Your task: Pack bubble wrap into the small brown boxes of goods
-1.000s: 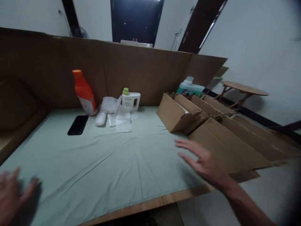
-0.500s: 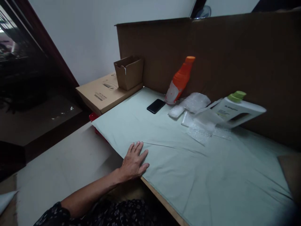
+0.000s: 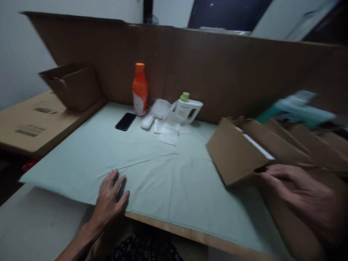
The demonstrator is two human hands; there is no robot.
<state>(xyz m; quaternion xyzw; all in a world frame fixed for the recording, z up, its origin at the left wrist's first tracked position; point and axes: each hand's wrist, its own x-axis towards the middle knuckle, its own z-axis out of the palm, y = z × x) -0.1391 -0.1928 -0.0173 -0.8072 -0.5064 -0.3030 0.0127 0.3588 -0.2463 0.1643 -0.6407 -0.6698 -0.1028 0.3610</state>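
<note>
My left hand (image 3: 110,197) rests on the pale green cloth (image 3: 130,181) near the table's front edge, fingers spread and holding nothing. On the right, my right hand (image 3: 301,197) is closed on the near lower corner of a small brown cardboard box (image 3: 235,156), which is tilted over the cloth. A white edge shows at the box's opening; its inside is hidden. Motion blurs this hand slightly. Beyond the left hand lie a black phone (image 3: 125,121) and clear bubble wrap (image 3: 170,128). An orange bottle (image 3: 140,88) and a white jug with a green cap (image 3: 187,108) stand behind.
A tall cardboard panel (image 3: 174,61) runs along the back. At left, an open cardboard box (image 3: 81,88) sits on a flat carton (image 3: 24,123). Several more cardboard boxes (image 3: 299,145) crowd the right side, with a blurred teal bottle-like item (image 3: 299,108) behind them.
The view has swung right, bringing my right hand and the cardboard boxes into sight. My left hand still lies open on the cloth.
</note>
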